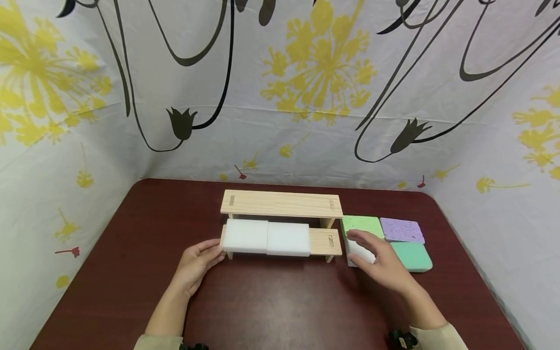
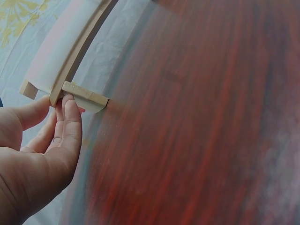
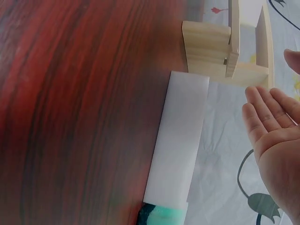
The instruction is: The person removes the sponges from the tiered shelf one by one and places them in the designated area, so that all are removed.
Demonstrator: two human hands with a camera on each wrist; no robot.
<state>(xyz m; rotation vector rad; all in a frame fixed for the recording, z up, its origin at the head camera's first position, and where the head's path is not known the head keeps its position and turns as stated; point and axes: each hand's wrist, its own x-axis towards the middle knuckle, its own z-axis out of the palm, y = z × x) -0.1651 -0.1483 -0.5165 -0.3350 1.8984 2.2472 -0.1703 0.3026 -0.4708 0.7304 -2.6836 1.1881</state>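
A two-tier wooden rack (image 1: 282, 203) stands on the table, its lower front board (image 1: 324, 241) bearing two white sponges (image 1: 246, 236) side by side. My left hand (image 1: 199, 265) pinches the left end of that front board, thumb on one side and fingertips beneath, as the left wrist view shows. To the right of the rack, my right hand (image 1: 385, 260) hovers with fingers extended and nothing in them. Partly hidden below it lies another white sponge (image 3: 180, 136). Around that one are a light green sponge (image 1: 362, 225), a speckled purple sponge (image 1: 402, 230) and a teal sponge (image 1: 412, 256).
Dark reddish-brown wood forms the table (image 1: 280, 301), with rounded far corners. A white cloth with yellow flowers and dark stems (image 1: 323, 63) hangs behind it and at both sides.
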